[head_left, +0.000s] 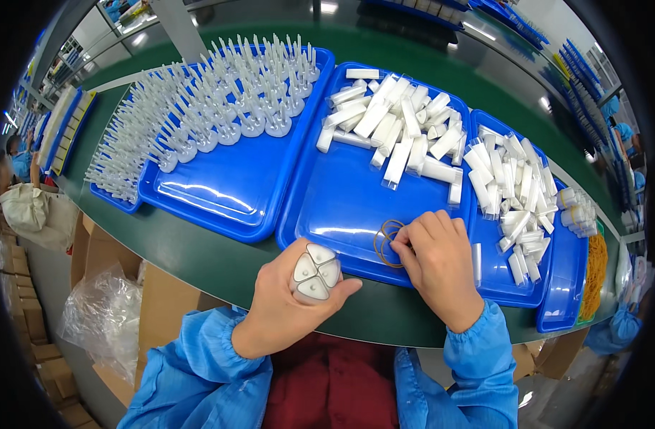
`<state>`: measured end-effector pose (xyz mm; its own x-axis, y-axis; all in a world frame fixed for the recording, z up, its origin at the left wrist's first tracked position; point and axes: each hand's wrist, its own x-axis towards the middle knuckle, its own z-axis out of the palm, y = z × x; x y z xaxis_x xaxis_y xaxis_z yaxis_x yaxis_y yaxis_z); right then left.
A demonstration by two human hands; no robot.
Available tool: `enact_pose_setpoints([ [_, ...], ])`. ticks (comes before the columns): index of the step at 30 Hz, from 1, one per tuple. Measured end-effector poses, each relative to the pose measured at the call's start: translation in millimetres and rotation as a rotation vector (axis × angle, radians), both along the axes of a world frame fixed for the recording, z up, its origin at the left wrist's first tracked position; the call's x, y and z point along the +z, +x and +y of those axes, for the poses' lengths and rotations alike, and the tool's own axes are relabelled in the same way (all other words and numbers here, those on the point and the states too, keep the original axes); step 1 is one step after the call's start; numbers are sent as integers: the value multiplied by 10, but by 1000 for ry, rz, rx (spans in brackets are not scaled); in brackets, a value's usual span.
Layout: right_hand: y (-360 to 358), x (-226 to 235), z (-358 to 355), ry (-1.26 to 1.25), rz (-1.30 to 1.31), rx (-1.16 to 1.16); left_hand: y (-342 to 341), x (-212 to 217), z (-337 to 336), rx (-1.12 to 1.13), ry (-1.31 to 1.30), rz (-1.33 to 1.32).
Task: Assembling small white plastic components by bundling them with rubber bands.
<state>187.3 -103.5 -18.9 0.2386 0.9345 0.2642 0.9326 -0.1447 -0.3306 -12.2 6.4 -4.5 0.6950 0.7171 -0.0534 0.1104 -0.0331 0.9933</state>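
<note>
My left hand (274, 307) is wrapped round a bundle of white wedge-shaped pieces (316, 272) that together form a round cylinder, their ends facing up. Between the thumb and fingers of my right hand (438, 264) hang thin tan rubber bands (381, 247), over the near part of the middle blue tray (320, 207). The bands are apart from the bundle. Farther back in that tray lies a heap of white pieces in clear wrapping (391, 118). How many bands I pinch is hard to tell.
On the left, a blue tray (213, 196) carries rows of clear-based pieces with upright prongs (220, 107). More wrapped white pieces (517, 186) fill a blue tray at right. Beyond sits a heap of yellowish rubber bands (593, 275). Clear plastic bags (102, 314) lie below the green table (177, 250).
</note>
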Motion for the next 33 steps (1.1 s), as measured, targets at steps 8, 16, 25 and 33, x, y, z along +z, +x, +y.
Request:
enact_pose_setpoints([
  [8,-239,329,-135,172,949,164,253,-109,130,-165,-1,-254],
  [16,-260,221,-109,556,708,161,240,124,82,-527,-643,-144],
  [25,85,371,-272,118,-46,275,127,256,323,-530,-276,96],
  [33,-310,555,-161,920,1722,-38,406,155,-45,-52,210,-371],
])
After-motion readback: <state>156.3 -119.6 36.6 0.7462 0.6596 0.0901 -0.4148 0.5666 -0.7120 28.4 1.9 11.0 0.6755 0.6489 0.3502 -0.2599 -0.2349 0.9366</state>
